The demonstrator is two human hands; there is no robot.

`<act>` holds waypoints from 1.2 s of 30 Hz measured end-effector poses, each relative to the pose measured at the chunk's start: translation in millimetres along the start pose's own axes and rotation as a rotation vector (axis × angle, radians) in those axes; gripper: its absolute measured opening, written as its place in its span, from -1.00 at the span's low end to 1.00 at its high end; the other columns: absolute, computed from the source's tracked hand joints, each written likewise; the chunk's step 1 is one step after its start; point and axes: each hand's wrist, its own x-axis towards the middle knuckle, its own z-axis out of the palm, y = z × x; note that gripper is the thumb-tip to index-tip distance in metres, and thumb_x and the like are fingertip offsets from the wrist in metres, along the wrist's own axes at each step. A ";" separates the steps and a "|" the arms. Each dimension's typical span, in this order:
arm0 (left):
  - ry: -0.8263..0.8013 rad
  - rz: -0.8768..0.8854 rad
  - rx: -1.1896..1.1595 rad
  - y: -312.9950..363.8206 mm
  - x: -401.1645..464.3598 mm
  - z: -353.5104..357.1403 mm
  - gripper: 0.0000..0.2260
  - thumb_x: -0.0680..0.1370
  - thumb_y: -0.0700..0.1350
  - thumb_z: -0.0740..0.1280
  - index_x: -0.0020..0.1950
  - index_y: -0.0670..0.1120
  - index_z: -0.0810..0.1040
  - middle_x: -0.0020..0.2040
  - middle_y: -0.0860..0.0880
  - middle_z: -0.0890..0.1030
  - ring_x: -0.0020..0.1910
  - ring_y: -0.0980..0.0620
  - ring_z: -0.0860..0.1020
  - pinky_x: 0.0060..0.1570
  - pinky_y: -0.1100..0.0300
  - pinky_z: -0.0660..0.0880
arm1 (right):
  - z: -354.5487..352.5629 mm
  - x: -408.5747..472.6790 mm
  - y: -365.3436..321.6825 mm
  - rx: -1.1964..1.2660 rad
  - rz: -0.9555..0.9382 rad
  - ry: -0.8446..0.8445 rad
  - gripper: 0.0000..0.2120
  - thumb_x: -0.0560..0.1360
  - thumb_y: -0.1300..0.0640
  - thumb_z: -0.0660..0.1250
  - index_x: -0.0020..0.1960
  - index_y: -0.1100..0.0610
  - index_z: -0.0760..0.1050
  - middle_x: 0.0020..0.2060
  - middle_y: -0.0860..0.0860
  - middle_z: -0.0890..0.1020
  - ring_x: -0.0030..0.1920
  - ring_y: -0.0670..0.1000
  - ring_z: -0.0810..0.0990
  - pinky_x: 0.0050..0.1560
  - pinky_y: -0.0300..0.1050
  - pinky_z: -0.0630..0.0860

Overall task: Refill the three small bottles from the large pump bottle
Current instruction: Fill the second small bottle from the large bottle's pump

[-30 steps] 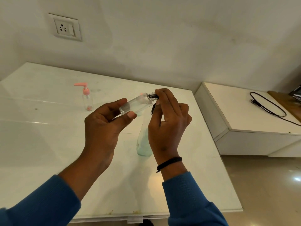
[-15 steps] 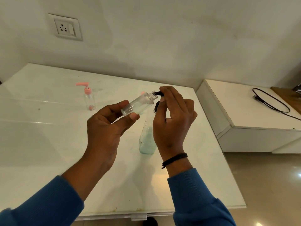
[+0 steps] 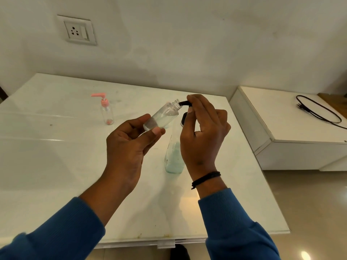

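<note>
The left hand (image 3: 129,145) grips a small clear bottle (image 3: 163,117) (uncapped, tilted right) above the table (image 3: 56,166). The right hand (image 3: 203,132), fingers curled down, presses the large pump bottle (image 3: 174,156)'s black nozzle (image 3: 185,103) at its mouth.

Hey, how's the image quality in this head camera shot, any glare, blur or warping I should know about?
Head view: sharp across the centre, with the small clear bottle in the left hand crisp; bright glare streaks run along the table at its left side, with a warm reflection near the right sleeve; wide-angle lens bends the table edges and the wall socket; soft, even light, faint shadows.
</note>
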 end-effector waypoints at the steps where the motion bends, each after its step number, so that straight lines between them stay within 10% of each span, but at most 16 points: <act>1: -0.001 -0.005 -0.010 -0.1 -0.2 0.3 -0.51 0.24 -0.16 0.51 0.18 -0.11 0.63 0.11 -0.08 0.71 0.05 -0.17 0.70 0.10 0.05 0.64 | 0.1 -0.3 0.4 -0.001 0.000 -0.001 -0.75 0.58 0.23 0.31 0.19 0.08 0.66 0.17 -0.09 0.68 -0.03 -0.03 0.49 -0.05 -0.07 0.32; 36: -0.057 -0.280 -0.363 -3.5 -4.5 2.6 -0.67 0.55 -0.28 0.33 0.33 -0.14 0.54 0.18 -0.16 0.68 0.10 -0.20 0.69 0.04 0.10 0.65 | 2.7 -3.6 -0.1 0.013 0.003 -0.003 -0.73 0.60 0.14 0.28 0.23 0.13 0.64 0.19 -0.01 0.68 0.04 -0.03 0.51 -0.03 -0.09 0.34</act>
